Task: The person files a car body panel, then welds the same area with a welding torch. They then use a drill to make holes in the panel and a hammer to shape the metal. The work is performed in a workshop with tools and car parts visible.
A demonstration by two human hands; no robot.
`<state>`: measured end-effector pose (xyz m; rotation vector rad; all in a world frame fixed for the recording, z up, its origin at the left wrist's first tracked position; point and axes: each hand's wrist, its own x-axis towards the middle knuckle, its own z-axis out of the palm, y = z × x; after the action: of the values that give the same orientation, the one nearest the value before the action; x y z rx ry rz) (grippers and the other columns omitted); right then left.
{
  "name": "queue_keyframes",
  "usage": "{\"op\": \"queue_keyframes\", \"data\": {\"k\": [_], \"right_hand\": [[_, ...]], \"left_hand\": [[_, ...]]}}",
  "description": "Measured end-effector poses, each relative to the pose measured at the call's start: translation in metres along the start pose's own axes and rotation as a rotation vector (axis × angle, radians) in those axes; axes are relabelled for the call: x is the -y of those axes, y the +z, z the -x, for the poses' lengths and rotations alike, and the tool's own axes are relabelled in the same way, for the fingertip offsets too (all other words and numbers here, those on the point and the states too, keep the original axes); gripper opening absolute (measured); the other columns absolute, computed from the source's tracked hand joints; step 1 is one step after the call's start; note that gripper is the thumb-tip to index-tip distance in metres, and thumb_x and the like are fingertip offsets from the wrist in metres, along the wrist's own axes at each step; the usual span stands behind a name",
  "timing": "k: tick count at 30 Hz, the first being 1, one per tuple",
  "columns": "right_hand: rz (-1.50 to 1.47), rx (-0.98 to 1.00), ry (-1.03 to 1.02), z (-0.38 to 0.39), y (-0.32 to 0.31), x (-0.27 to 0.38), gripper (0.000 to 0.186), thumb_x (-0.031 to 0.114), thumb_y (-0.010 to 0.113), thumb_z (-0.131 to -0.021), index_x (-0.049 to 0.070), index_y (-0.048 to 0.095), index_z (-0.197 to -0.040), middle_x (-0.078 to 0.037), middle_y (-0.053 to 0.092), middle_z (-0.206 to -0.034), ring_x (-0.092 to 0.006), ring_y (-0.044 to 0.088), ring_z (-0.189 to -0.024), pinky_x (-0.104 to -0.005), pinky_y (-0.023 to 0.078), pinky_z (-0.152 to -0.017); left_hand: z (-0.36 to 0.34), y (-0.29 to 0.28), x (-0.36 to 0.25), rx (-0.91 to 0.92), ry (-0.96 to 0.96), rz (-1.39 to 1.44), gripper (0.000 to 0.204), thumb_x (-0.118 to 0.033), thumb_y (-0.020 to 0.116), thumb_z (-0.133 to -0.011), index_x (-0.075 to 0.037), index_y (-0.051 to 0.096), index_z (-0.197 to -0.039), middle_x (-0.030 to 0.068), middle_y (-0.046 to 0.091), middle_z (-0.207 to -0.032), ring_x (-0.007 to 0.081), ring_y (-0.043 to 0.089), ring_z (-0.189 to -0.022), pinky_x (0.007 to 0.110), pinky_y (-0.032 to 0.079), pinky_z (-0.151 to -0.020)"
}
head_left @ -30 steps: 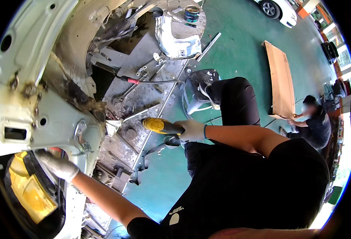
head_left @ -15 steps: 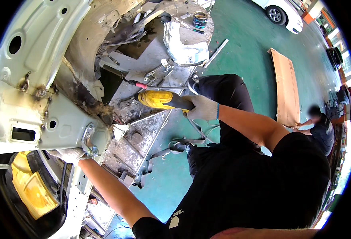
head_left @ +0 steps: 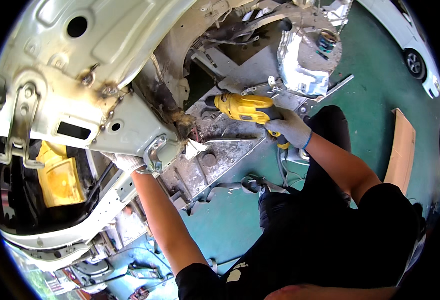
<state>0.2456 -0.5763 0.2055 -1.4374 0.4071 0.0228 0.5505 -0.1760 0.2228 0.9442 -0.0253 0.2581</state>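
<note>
My right hand, in a light knit glove, is wrapped round the rear grip of a yellow-and-black power drill. The drill lies level, its black nose pointing left, a short gap from the scorched end of a pale car body rail. My left hand, gloved too, is at the lower edge of that rail, close beside a metal hinge bracket. Its fingers are hidden behind the panel edge, so their hold cannot be seen.
A dusty metal platform carries loose metal bits. A cut silver panel and a tin can lie farther back. Hoses and a strap trail on the green floor. Cardboard and a white car are at right.
The view has swung left, so everything sits farther right. The drill has rolled to show its side and grip. My left hand stays at the rail; the other person has left the view.
</note>
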Motion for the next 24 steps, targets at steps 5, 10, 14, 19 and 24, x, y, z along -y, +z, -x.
{"op": "queue_keyframes", "data": {"k": [5,10,14,19,24], "right_hand": [[-0.049,0.121,0.217,-0.038,-0.03,-0.025,0.039,0.019,0.066,-0.09,-0.008,0.062,-0.118,-0.013,0.07,-0.088,-0.0178,0.066,-0.06,-0.0318,0.054,-0.055],[-0.191,0.33,0.16,-0.07,-0.072,-0.019,0.04,0.014,0.065,-0.087,-0.008,0.062,-0.12,-0.016,0.072,-0.094,-0.0217,0.07,-0.066,-0.0332,0.058,-0.059],[-0.555,0.561,-0.03,-0.093,-0.075,0.007,0.049,0.009,0.063,-0.085,-0.004,0.058,-0.132,-0.018,0.072,-0.109,-0.0239,0.074,-0.08,-0.035,0.061,-0.068],[-0.408,0.713,-0.069,-0.126,-0.07,0.036,0.06,0.003,0.067,-0.082,-0.002,0.055,-0.14,-0.017,0.071,-0.114,-0.0245,0.073,-0.085,-0.0358,0.059,-0.073],[-0.419,0.856,-0.19,-0.154,-0.078,0.05,0.057,-0.006,0.059,-0.084,-0.001,0.055,-0.14,-0.018,0.071,-0.115,-0.0238,0.073,-0.086,-0.0361,0.06,-0.073]], "left_hand": [[-0.031,-0.052,0.003,-0.066,-0.152,-0.082,0.075,-0.063,0.027,-0.106,-0.011,0.035,-0.159,0.0165,0.042,-0.161,0.0382,0.041,-0.145,0.058,0.032,-0.121],[-0.023,-0.064,-0.009,0.321,0.118,-0.887,0.06,-0.048,0.03,-0.11,-0.01,0.039,-0.156,0.0119,0.047,-0.158,0.0309,0.045,-0.142,0.046,0.039,-0.119],[0.001,-0.029,-0.017,-0.194,-0.094,-0.32,0.051,-0.037,0.035,-0.112,-0.01,0.044,-0.154,0.0089,0.052,-0.154,0.0271,0.051,-0.137,0.042,0.042,-0.116],[0.009,-0.013,-0.023,-0.159,-0.047,-0.451,0.051,-0.037,0.034,-0.112,-0.009,0.044,-0.154,0.0086,0.054,-0.152,0.0276,0.053,-0.135,0.044,0.044,-0.115],[0.012,-0.016,-0.049,-0.143,-0.034,-0.584,0.051,-0.037,0.034,-0.112,-0.009,0.044,-0.154,0.0083,0.056,-0.15,0.0281,0.055,-0.133,0.046,0.046,-0.113]]}}
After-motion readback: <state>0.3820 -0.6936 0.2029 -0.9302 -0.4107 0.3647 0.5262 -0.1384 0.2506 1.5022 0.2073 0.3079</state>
